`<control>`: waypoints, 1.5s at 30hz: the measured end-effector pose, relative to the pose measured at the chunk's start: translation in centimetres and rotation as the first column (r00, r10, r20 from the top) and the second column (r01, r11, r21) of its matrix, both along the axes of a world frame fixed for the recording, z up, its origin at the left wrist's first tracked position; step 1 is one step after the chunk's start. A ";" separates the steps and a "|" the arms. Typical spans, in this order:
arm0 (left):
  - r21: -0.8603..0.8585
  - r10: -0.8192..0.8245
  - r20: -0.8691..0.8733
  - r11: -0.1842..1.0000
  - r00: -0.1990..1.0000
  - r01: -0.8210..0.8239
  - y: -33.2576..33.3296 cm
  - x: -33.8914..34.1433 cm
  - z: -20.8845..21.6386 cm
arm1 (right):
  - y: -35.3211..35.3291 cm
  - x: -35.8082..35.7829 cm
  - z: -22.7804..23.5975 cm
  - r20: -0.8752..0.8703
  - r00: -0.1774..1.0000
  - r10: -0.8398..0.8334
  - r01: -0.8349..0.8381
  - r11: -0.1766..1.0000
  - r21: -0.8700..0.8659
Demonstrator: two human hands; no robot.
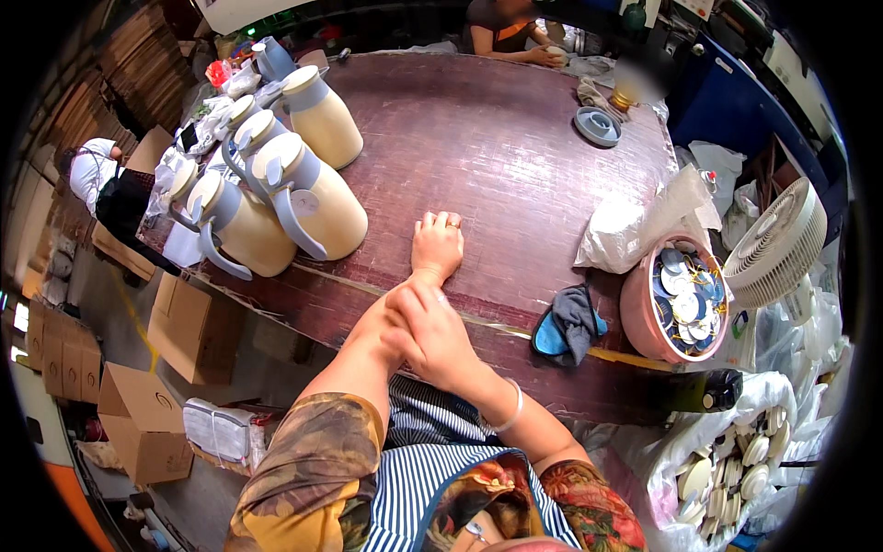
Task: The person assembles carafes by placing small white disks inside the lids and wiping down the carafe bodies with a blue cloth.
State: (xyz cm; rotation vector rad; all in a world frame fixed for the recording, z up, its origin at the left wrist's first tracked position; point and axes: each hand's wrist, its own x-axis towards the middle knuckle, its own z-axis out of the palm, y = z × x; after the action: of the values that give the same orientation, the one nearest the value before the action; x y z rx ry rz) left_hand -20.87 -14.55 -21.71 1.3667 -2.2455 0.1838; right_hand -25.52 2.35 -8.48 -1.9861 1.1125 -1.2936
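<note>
My left hand (437, 247) rests on the brown table in a loose fist, a ring on one finger, with nothing visible in it. Lying across my left forearm (359, 354), my right hand (428, 336) grips it just behind the wrist. A white bangle (513, 405) circles my right wrist. To the left of my hands stand several cream jugs with grey lids and handles; the nearest jug (333, 213) is a short way from my left hand. On the right lies a grey and blue cloth (572, 324).
A pink tub (644, 317) of round discs stands at the right, near a white fan (777, 244) and a plastic bag (625, 225). Below it sits a sack of cream lids (736, 469). A grey lid part (598, 127) lies farther back. Cardboard boxes (189, 331) occupy the left floor. Two people are nearby.
</note>
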 end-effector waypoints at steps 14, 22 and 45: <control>-0.028 -0.003 -0.016 1.000 1.000 0.002 -0.6 -0.1 -0.1 | 2.1 -0.2 1.8 0.040 0.985 0.169 -0.170 0.985 0.022; -0.032 -0.008 -0.034 0.999 0.999 0.007 -0.9 0.0 -0.2 | 0.5 0.2 -0.5 -0.048 0.999 0.025 -0.021 0.995 0.097; 0.029 0.030 -0.006 0.999 1.000 -0.030 -0.6 -0.1 -0.6 | -0.5 -0.5 -3.7 -0.016 0.984 -0.176 0.177 0.977 0.117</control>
State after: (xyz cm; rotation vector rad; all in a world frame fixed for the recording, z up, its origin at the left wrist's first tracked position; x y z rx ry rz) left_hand -20.93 -15.19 -22.32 1.4150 -2.2311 0.1577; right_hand -26.04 1.89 -12.21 -1.8399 1.3618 -1.2790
